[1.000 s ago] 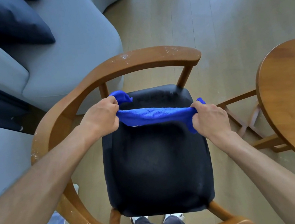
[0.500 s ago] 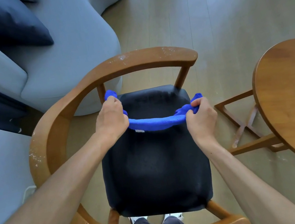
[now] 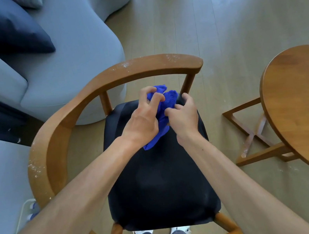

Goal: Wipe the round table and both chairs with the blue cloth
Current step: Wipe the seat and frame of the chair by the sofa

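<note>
A wooden armchair with a curved rail and a black seat cushion stands right below me. White dust speckles its rail. Over the far part of the seat I hold the blue cloth, bunched into a wad with one tail hanging toward me. My left hand grips the wad from the left, fingers curled over its top. My right hand pinches it from the right. The round wooden table stands at the right, partly cut off by the frame edge. No second chair is in view.
A grey sofa with a dark navy cushion fills the upper left, close behind the chair. The table's crossed wooden base sits on the pale wood floor between chair and table. My feet show under the seat's near edge.
The cloth was stretched into a band between my two hands. Both hands have come together over the far part of the seat and gathered it into a wad.
</note>
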Motion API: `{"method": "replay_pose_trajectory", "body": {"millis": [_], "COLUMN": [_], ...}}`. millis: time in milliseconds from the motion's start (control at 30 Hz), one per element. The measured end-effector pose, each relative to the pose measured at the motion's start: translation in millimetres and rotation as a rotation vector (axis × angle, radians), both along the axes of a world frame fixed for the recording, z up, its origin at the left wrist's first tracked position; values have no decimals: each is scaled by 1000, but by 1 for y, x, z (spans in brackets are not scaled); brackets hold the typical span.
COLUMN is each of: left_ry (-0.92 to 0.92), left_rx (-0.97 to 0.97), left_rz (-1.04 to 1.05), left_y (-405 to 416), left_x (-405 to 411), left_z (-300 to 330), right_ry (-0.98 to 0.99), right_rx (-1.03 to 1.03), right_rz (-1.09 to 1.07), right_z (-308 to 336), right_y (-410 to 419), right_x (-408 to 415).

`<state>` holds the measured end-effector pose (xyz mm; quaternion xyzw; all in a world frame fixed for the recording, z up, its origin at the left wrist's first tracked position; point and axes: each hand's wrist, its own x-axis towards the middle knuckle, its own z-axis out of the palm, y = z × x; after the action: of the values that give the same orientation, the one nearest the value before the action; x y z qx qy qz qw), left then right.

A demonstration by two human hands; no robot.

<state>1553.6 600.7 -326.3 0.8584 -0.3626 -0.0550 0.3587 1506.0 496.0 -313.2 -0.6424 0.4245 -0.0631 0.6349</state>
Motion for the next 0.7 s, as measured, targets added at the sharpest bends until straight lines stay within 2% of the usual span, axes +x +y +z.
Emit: {"method": "replay_pose_trajectory", "body": {"millis": [100, 167, 333, 400, 467, 600, 700], "left_ry": [156, 316, 686, 754, 682, 528, 339], "left_rx": [-98, -177, -316, -329, -213, 261, 285], "left_rz": [47, 51, 103, 183, 239, 122, 151], "left_y": [0, -2, -5, -3, 7, 25, 25], "left_x": [-4, -8, -18, -16, -11, -19, -29], "left_z": [0, 2, 2, -1, -6, -18, -25], "right_ry": [-14, -12, 111, 124, 143, 130, 73], "right_rx": [284, 374, 281, 260, 232, 267, 289], "right_rz": [-78, -84, -123, -148, -161, -226, -237], "right_z": [6, 6, -3, -7, -7, -6, -6], "right_y": [-4, -7, -11, -13, -16, -21, -25], "right_x": [-1, -1, 0, -2, -4, -2, -1]}}
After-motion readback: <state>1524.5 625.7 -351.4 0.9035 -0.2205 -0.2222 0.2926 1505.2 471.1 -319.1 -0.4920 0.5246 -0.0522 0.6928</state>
